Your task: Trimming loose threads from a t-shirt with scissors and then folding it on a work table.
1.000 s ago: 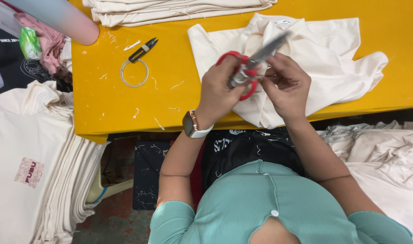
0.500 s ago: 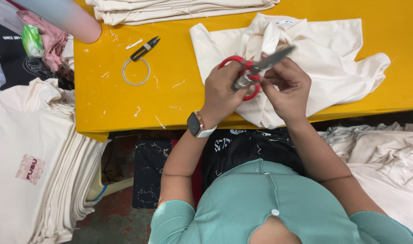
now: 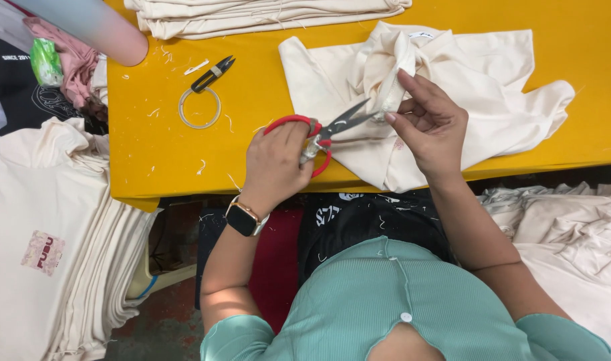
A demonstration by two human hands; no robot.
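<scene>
My left hand (image 3: pixel 275 164), with a smartwatch on its wrist, grips red-handled scissors (image 3: pixel 339 125). Their blades are slightly apart and point right, toward a fold of a cream garment (image 3: pixel 493 73). My right hand (image 3: pixel 431 127) pinches that fold between the fingertips and lifts it just past the blade tips. The garment lies crumpled on a yellow table (image 3: pixel 152 147), partly hanging over its near edge.
Black thread snips (image 3: pixel 212 73) and a thin white ring (image 3: pixel 198 107) lie on the table to the left. Folded cream cloth (image 3: pixel 252 13) sits at the far edge. Stacked cream shirts (image 3: pixel 45 220) stand at my left, loose cream garments (image 3: pixel 573 227) at my right.
My hands have moved apart. The scissors dropped from a raised diagonal to a lower, flatter angle at the fabric, and my right hand now lifts a fold of it.
</scene>
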